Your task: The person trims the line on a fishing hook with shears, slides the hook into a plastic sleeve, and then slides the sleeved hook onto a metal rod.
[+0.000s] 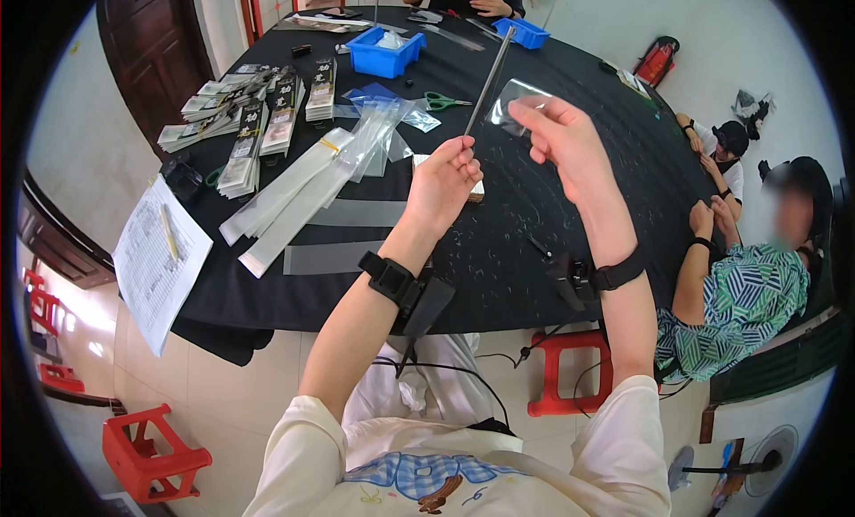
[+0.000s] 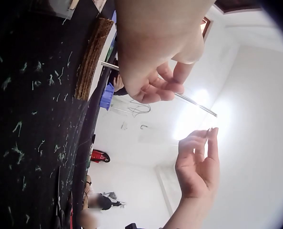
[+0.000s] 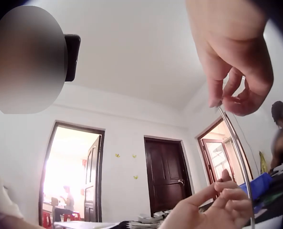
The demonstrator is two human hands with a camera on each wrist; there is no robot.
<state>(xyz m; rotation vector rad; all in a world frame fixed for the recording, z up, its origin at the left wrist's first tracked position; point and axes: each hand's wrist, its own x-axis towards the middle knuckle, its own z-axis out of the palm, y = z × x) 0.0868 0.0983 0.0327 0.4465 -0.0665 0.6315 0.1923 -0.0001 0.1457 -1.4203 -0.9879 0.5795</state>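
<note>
The left hand (image 1: 443, 189) pinches a thin metal rod (image 1: 491, 82) that slants up and away over the black table; the rod also shows in the left wrist view (image 2: 196, 103), running past the left hand (image 2: 155, 52). To its right, the right hand (image 1: 570, 143) holds a small clear plastic piece (image 1: 518, 107) between thumb and fingers, close beside the rod. In the right wrist view the right hand (image 3: 236, 57) is above the left hand (image 3: 213, 210), its fingertips near the rod's upper end. A stack of brown-edged cards (image 2: 94, 59) lies below the left hand.
Clear plastic sleeves (image 1: 303, 187), printed packets (image 1: 283, 116), green-handled scissors (image 1: 441, 101) and a blue bin (image 1: 385, 56) are on the table (image 1: 499, 285). A written sheet (image 1: 160, 259) overhangs the left edge. People sit at the right and far sides.
</note>
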